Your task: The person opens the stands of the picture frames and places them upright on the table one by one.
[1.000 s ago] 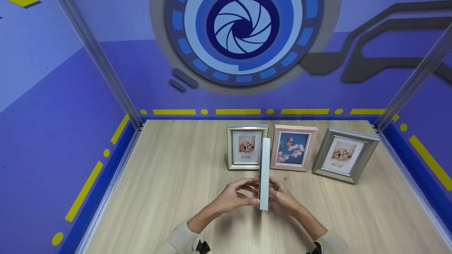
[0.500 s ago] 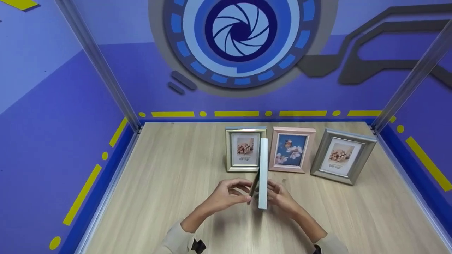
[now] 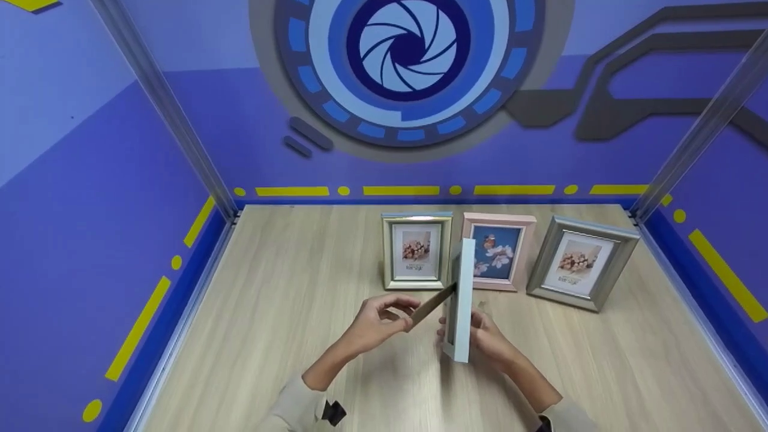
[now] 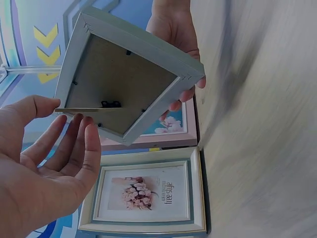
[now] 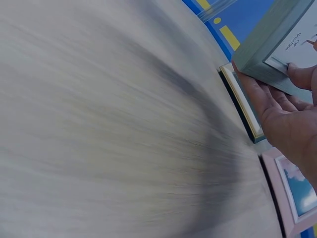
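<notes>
A light grey-green picture frame (image 3: 465,306) is held up on edge above the table, its brown back (image 4: 130,74) facing left. My right hand (image 3: 495,345) grips its lower right side. In the right wrist view the thumb (image 5: 299,77) lies on the printed front and the fingers pass under the edge. A thin brown support leg (image 3: 431,307) swings out from the back on a black hinge (image 4: 111,104). My left hand (image 3: 378,324) pinches the free end of this leg between thumb and fingertips.
Three picture frames stand in a row behind the hands: gold (image 3: 417,282), pink (image 3: 528,240) and silver-grey (image 3: 543,282). The held frame overlaps the pink one in the head view. Blue panels (image 3: 198,138) wall in the wooden table (image 3: 288,270).
The support leg has swung out from the frame's back, its free end moving left with my left hand. My right hand and the frame have shifted slightly right, and the frame has turned a little.
</notes>
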`<state>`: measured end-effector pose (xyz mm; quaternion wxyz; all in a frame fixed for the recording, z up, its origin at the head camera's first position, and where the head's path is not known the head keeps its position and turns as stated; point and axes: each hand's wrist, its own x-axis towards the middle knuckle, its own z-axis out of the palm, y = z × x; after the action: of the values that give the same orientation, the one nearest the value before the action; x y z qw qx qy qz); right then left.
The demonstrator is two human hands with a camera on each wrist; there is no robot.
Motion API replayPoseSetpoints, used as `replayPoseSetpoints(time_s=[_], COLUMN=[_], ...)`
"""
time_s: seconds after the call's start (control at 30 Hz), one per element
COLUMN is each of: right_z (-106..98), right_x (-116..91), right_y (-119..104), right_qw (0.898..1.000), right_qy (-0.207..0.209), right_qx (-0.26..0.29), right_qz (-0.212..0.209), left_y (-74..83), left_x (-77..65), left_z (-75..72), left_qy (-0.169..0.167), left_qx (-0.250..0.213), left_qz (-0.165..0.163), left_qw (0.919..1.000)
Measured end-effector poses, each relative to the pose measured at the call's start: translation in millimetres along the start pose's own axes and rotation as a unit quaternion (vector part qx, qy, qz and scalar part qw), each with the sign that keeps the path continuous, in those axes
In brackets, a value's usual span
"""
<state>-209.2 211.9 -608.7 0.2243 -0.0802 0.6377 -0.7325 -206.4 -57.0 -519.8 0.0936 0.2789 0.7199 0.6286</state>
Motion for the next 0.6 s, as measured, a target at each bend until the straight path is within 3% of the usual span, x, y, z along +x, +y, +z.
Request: replayPoseSetpoints(time_s=[0.2, 0.33, 0.5, 0.6], right_z=[1.2, 2.5, 2.7, 2.9], right_x=[2.8, 3.6, 2.7, 2.7], right_y=[1.6, 2.6, 3.0, 3.2], right_qw=[1.000, 0.999, 0.998, 0.995], right_qy=[0.000, 0.006, 0.058, 0.091], right_qx=[0.010, 0.026, -0.007, -0.034], right_qz=[-0.013, -0.027, -0.022, -0.019], left_y=[2.3, 1.4, -0.6, -3.3], left_x=[-0.9, -2.0, -2.1, -3.3], left_z=[4.8, 8.0, 13.0, 17.7], left_qy=[0.010, 0.025, 0.046, 0.053], left_qx=[0.055, 0.116, 0.165, 0.166], left_qz=[0.042, 0.076, 0.113, 0.103], left_qw=[0.9975, 0.9900, 0.9787, 0.9792])
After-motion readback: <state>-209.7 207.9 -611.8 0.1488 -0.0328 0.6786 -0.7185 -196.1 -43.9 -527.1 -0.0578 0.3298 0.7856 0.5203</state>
